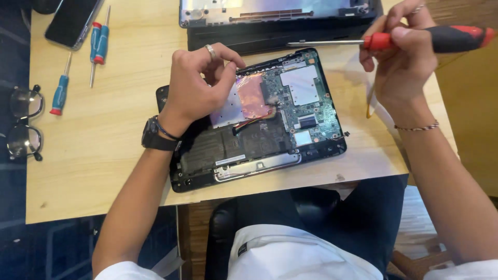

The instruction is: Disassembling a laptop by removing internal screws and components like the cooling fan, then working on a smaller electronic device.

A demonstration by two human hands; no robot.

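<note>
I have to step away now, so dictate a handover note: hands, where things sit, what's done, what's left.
Left hand: fingertips pinched at the upper edge of the opened black laptop base, by its coppery foil patch.
Right hand: holds the red-and-black-handled screwdriver level above the base, touching nothing.
Done: the base's cover is off, green circuit board bare.
Left: board and dark battery pack are in place.
Spare: three small blue-handled screwdrivers at the table's left.

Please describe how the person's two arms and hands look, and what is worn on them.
Both forearms are bare. The left hand has a silver ring and a black wristwatch. The right hand has a ring and a thin beaded bracelet.
</note>
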